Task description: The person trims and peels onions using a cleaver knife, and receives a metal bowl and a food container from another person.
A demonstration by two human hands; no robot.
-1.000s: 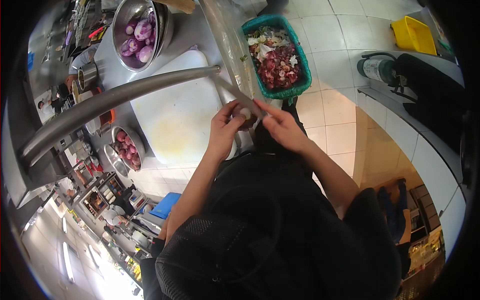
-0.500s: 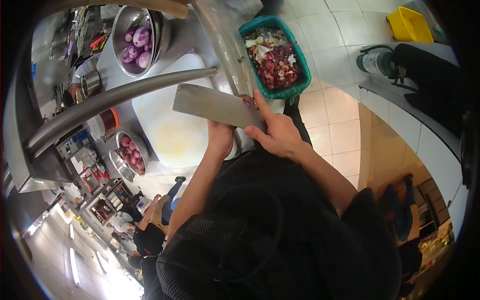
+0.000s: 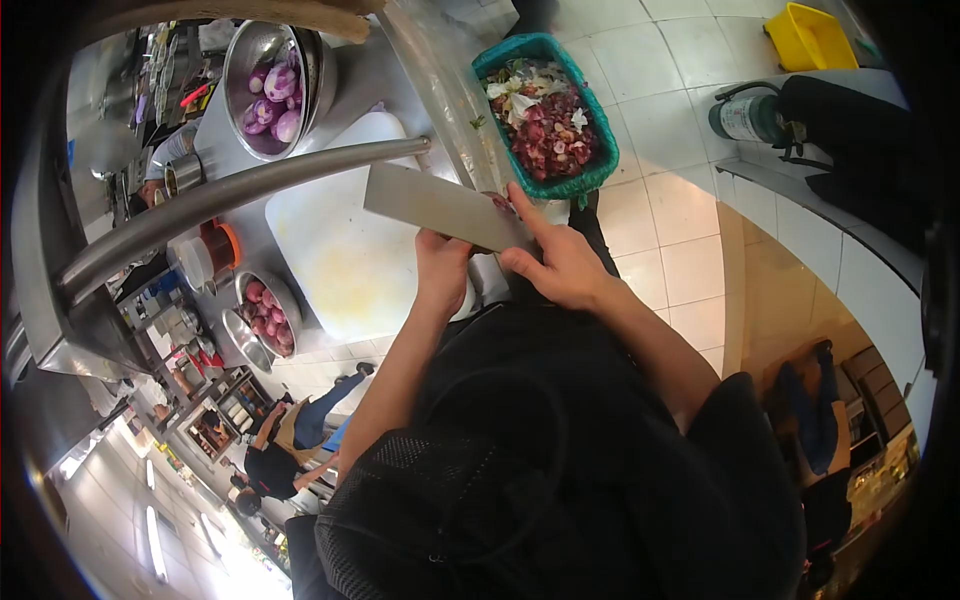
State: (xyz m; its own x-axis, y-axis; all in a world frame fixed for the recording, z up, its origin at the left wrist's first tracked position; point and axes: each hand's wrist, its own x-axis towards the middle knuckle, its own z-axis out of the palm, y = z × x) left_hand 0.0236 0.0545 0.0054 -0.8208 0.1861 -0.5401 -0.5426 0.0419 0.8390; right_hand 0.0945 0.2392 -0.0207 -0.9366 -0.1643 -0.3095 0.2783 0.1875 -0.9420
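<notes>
A wide cleaver (image 3: 435,207) is held by my right hand (image 3: 568,268), closed at the heel end of the blade with the index finger stretched along the far side. A reddish-purple bit of an onion (image 3: 499,203) shows at the blade's upper edge beside that finger. My left hand (image 3: 442,262) reaches up under the blade, closed around the onion; most of its fingers and the onion are hidden by the steel. Both hands are in front of my body, at the near edge of a white cutting board (image 3: 340,260).
A green-lined bin (image 3: 606,140) holds red skins and scraps. Peeled purple onions lie in a steel bowl (image 3: 240,105); unpeeled ones fill another bowl (image 3: 292,300). A metal bar (image 3: 250,190) crosses over the board. A yellow bucket (image 3: 812,38) stands on the floor. Other people are in the background.
The cleaver has shifted slightly to the right and its blade is tilted a little more steeply. My right thumb has moved slightly right. A person in the background has changed posture.
</notes>
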